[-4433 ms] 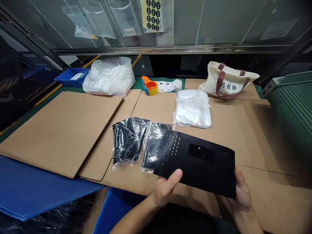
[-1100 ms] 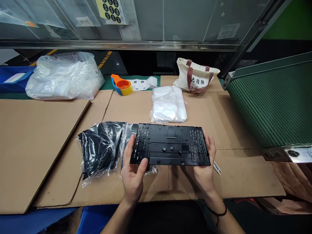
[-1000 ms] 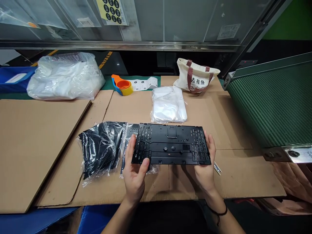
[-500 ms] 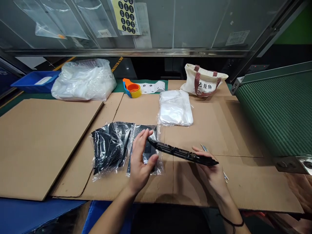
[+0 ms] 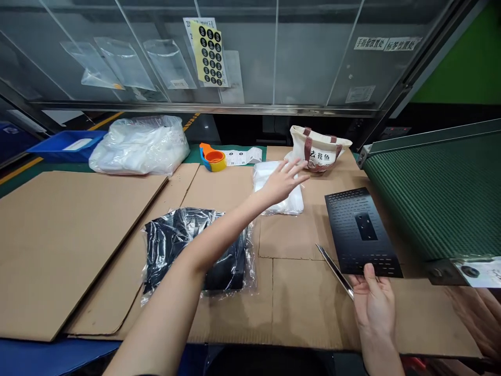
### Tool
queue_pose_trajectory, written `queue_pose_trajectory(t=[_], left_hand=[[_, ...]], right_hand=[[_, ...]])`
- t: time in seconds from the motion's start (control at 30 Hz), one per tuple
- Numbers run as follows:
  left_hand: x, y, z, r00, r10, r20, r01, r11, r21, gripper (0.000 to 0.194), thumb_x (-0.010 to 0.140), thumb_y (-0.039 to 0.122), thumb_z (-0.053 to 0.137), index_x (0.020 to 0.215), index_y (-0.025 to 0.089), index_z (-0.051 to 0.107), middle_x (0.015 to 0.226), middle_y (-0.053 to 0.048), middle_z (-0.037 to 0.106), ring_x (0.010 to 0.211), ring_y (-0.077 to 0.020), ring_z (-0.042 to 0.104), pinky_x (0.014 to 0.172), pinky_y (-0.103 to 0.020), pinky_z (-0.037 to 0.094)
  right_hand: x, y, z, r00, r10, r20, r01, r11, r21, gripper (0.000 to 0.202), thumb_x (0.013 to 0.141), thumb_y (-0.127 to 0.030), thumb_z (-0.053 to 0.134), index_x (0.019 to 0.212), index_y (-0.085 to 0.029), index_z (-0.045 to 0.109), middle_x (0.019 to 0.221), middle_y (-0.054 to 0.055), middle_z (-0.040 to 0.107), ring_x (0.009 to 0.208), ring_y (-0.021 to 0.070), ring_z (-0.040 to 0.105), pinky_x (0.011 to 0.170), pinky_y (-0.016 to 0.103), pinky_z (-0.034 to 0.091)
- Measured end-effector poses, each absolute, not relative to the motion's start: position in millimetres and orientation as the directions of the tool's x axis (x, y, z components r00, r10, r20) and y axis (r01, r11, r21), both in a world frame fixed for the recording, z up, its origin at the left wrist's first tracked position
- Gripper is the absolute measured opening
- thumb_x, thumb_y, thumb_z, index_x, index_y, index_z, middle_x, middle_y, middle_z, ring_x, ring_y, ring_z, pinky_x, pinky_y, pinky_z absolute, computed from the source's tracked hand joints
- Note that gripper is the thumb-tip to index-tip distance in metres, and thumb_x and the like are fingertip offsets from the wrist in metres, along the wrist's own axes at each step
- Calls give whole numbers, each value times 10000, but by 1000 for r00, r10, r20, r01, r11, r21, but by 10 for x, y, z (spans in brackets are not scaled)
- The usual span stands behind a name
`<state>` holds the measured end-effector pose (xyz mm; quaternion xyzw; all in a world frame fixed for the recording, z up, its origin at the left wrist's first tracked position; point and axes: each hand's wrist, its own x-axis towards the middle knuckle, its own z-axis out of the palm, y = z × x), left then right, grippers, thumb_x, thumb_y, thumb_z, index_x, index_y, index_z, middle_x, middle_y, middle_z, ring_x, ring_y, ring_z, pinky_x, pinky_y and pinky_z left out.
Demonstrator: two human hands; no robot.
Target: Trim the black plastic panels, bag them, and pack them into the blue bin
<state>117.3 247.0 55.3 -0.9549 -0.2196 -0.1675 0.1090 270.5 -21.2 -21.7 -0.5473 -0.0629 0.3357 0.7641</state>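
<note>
My right hand [image 5: 373, 300] grips a black slotted panel [image 5: 344, 230] by its near edge, thumb on top; the panel's flat face with a recessed rectangle is turned up. My left hand [image 5: 285, 183] stretches over the stack of clear plastic bags [image 5: 291, 204], fingers spread and nothing in them. Whether it touches the bags I cannot tell. Black panels in clear bags [image 5: 168, 245] lie on the cardboard, partly hidden by my left forearm. Metal tweezers [image 5: 334, 271] rest beside my right hand, their near end close to the fingers.
A green conveyor belt [image 5: 442, 193] runs along the right. At the back stand a canvas tote bag [image 5: 319, 149], an orange, yellow and blue tape holder [image 5: 213, 158], a large plastic-wrapped bundle [image 5: 139, 146] and a blue tray [image 5: 58, 149]. Cardboard sheets [image 5: 70, 235] lie left. Another person's arm [image 5: 475, 313] shows lower right.
My left hand has left the panel's side and reached forward to the clear bags. My right hand has moved right with the panel, now turned from edge-on to face-up. The view has tilted up.
</note>
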Motion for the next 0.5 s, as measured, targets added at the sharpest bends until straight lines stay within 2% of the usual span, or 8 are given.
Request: queue_pose_trajectory(t=[0.03,0.1,0.13,0.2,0.33,0.43,0.5], left_hand=[[1270,2554,514,895,328,302,402,-888,-226,404,827,-12,487,1172,156,614,1455,-127,461,1401,-276,322,1123,-501,278],[1388,2670,459,938,277,208,333,-886,-322,299,849,-11,444,970,117,685,1225,-154,639,1281,-267,468,1083,-469,321],[1406,2703,444,942,281,185,329,-882,-338,301,857,-14,421,892,103,695,1072,-164,693,1173,-266,547,1028,-452,367],[1360,2730,424,933,314,176,356,-871,-338,317,860,-25,395,831,82,692,859,-167,703,962,-267,619,877,-421,432],[1048,2721,369,901,398,171,433,-840,-326,216,863,9,452,872,75,657,819,-162,673,814,-260,610,685,-367,414],[783,2700,298,877,456,152,481,-825,-296,108,893,150,537,870,106,632,773,-121,650,723,-235,585,610,-332,374],[654,2668,254,879,460,127,477,-835,-274,131,906,227,554,842,134,621,775,-98,641,730,-221,578,611,-318,366]], right_hand=[[2701,-242,-215,767,580,-275,-445,172,-879,402,571,-405,865,839,-208,638,841,-18,675,744,126,630,654,268,545],[2689,-300,-216,763,581,-284,-449,160,-879,388,605,-415,843,865,-209,641,886,-1,682,771,142,637,666,290,548],[2688,-325,-217,763,579,-287,-450,156,-879,384,619,-421,834,876,-210,642,904,6,684,782,147,639,668,295,549],[2703,-357,-218,771,568,-288,-446,159,-881,387,628,-428,829,888,-212,642,916,9,684,787,147,636,654,285,547],[2758,-329,-198,777,564,-279,-431,155,-889,454,583,-426,854,922,-216,639,887,2,682,779,156,640,653,298,556],[2741,-249,-180,771,583,-256,-396,124,-910,468,589,-465,838,909,-198,626,844,15,683,775,183,651,677,351,565],[2691,-200,-190,769,591,-242,-362,91,-928,472,601,-497,821,890,-184,619,820,22,684,755,184,650,690,361,562]])
